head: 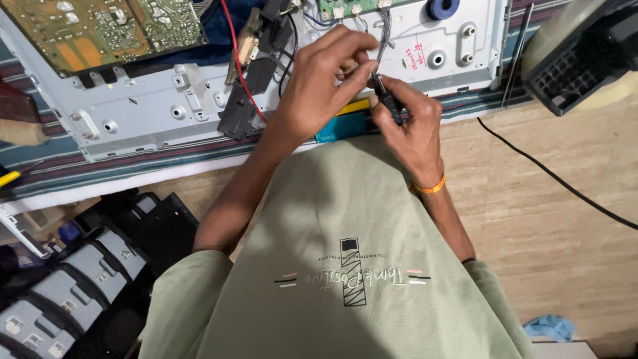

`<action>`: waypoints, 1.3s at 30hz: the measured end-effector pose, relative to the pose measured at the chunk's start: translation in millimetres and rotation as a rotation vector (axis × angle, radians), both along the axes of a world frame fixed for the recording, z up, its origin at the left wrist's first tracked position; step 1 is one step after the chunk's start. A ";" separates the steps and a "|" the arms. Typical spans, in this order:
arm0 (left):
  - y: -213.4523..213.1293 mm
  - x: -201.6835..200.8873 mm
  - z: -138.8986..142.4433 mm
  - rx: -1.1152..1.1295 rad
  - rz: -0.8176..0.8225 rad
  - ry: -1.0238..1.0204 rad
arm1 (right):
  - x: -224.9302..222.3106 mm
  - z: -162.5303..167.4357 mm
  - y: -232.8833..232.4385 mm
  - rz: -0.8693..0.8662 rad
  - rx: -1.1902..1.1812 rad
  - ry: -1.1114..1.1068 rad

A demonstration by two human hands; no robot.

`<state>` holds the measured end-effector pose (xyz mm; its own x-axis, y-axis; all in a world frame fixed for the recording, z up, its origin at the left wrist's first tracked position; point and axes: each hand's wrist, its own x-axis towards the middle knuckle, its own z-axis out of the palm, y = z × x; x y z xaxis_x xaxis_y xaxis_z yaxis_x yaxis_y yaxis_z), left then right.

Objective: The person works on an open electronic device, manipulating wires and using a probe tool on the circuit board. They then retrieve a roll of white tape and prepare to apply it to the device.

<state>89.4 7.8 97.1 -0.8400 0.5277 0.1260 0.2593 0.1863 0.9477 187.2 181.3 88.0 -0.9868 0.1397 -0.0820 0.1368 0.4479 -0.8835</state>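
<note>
Head view: left hand (319,80) pinches thin grey wires (385,30); right hand (409,123) grips a black tool (385,98).

The person wears a pale sage-green short-sleeved T-shirt (345,266) with a small striped dark print at six o'clock. An orange thread band (428,187) circles the right wrist at three o'clock.

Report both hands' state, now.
Left hand: fingers pinched shut on the thin grey wires.
Right hand: closed around a small black tool.
</note>
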 end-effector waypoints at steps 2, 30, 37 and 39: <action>-0.2 -1.0 0.4 -0.009 -0.038 0.038 | 0.9 -0.7 -1.8 0.004 0.008 0.016; 8.6 7.2 -25.2 -0.179 -0.022 0.096 | -6.4 -15.6 46.1 -0.108 0.209 0.224; 26.3 12.6 -38.4 -0.202 -0.110 0.345 | -18.9 -9.1 80.6 -0.191 0.138 0.194; 29.7 8.9 -40.3 -0.121 -0.084 0.259 | -19.7 -8.2 79.5 -0.149 0.078 0.170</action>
